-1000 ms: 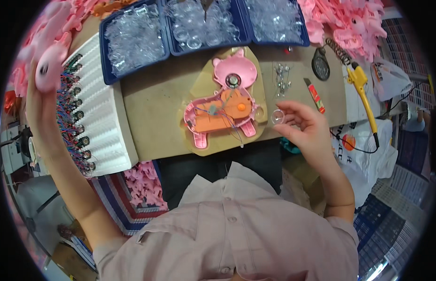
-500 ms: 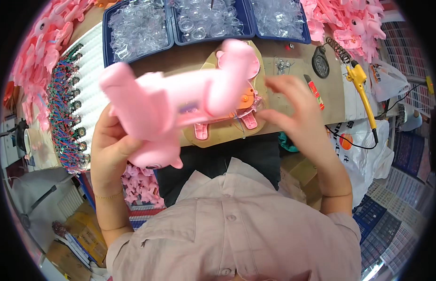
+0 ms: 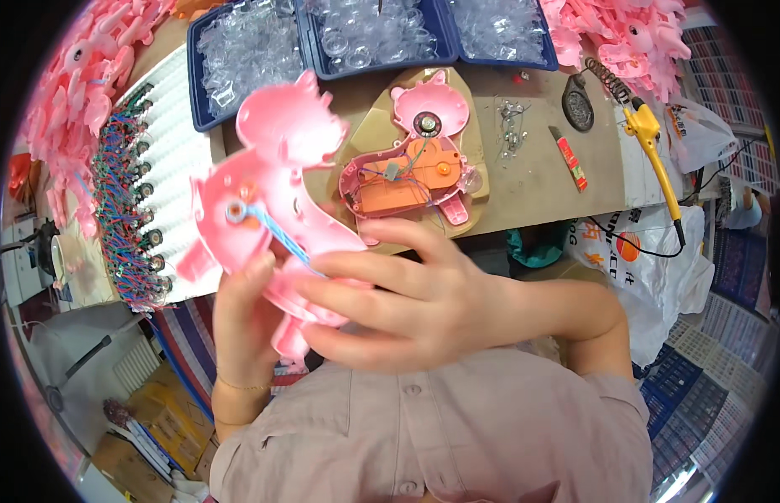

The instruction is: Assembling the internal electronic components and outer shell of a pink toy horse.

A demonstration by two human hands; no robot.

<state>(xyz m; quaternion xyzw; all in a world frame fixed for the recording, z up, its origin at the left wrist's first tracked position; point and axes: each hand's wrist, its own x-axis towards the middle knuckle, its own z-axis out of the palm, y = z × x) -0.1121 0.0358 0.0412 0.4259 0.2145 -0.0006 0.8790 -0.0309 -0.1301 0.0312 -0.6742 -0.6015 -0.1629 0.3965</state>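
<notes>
A pink plastic animal-toy half-shell [image 3: 281, 126] is held over the bench's near edge, its hollow inside facing me. My left hand [image 3: 246, 314] grips its lower left edge, thumb on the inside. Across the lower part of the shell lies my right hand [image 3: 403, 302], fingers curled over it and somewhat blurred. A light-blue wire or cord [image 3: 281, 235] runs from a small round post inside the shell towards my right fingertips. Just beyond, the matching half-shell [image 3: 348, 189] rests in a tan holder [image 3: 472, 96], containing an orange gearbox [image 3: 398, 189], a round black-rimmed speaker [image 3: 426, 124] and thin wires.
Blue trays [image 3: 457, 54] of clear plastic parts line the back. Pink shells [image 3: 96, 63] are heaped at far left and right. Wired components [image 3: 126, 210] sit along a white ribbed sheet. A red cutter [image 3: 569, 159], loose metal bits [image 3: 512, 130] and a yellow soldering iron [image 3: 650, 138] lie at right.
The half-shell has turned from its outer side to its hollow inside. My right hand has come from the right onto it. The half-shell in the holder is now more exposed.
</notes>
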